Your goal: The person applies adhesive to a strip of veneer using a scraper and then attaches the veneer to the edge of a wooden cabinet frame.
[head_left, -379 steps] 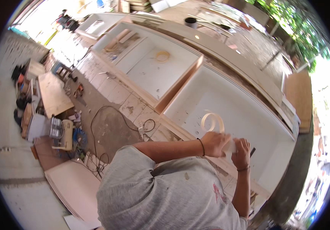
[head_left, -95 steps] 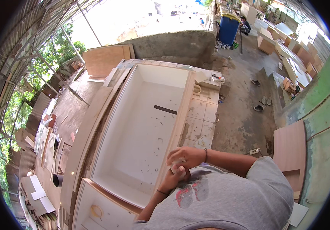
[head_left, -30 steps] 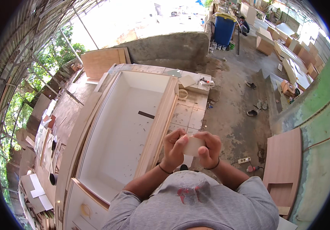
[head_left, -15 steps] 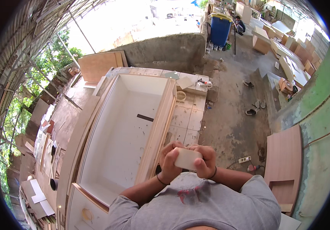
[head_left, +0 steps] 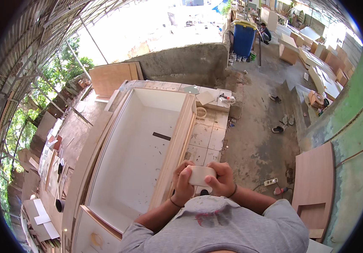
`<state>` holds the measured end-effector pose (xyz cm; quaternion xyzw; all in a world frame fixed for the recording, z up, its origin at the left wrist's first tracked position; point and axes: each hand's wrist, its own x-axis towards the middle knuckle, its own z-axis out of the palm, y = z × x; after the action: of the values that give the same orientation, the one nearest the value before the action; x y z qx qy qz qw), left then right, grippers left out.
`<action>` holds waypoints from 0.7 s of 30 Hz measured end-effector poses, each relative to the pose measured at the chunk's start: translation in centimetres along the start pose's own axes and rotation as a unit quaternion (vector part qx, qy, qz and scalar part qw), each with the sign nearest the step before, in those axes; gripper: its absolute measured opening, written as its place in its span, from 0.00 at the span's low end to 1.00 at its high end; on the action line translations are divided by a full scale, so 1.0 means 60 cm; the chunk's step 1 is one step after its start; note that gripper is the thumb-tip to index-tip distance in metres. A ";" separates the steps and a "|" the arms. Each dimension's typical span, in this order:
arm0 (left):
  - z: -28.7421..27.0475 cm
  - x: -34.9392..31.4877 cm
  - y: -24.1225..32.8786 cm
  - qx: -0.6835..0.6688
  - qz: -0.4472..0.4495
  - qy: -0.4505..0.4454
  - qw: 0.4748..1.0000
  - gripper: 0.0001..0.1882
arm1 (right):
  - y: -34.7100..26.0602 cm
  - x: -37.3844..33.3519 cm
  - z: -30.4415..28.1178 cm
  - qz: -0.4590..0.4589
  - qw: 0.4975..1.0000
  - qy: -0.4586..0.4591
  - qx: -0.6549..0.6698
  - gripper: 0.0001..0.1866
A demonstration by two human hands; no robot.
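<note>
The pale rounded piece [head_left: 202, 176] is in front of the grey shirt [head_left: 236, 225], near the white box [head_left: 128, 162], grasped by the fingers of the left hand [head_left: 181, 184] and the right hand [head_left: 223, 182]. Its far side is hidden; its exact kind I cannot tell. Earlier, hands mostly covered it; now its broad face shows.

Left fingers [head_left: 184, 174], right fingers [head_left: 222, 168] curled
</note>
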<state>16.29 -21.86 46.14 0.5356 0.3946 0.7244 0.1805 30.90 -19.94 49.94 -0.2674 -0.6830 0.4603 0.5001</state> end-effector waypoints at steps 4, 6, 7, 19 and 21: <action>-0.070 0.048 0.021 0.011 -0.241 -0.191 0.952 0.15 | 0.005 0.017 -0.038 -0.022 0.975 -0.123 -0.186 0.24; -0.088 0.053 0.016 0.239 -0.116 -0.271 0.925 0.17 | 0.010 0.017 -0.051 -0.103 0.942 -0.155 -0.279 0.24; -0.094 0.051 0.017 0.238 -0.119 -0.270 0.925 0.17 | 0.017 0.012 -0.057 -0.067 0.919 -0.213 -0.324 0.24; -0.215 0.086 -0.022 0.376 -0.015 -0.301 0.876 0.06 | -0.007 0.105 -0.093 -0.081 0.843 -0.298 -0.440 0.20; -0.266 0.121 -0.006 0.341 -0.052 -0.228 0.911 0.08 | -0.029 0.130 -0.117 -0.128 0.847 -0.237 -0.457 0.21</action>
<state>-1.06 -22.71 48.62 0.6936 0.5933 0.3937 0.1093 34.81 -11.72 55.44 -0.2587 -0.9422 0.0774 0.1983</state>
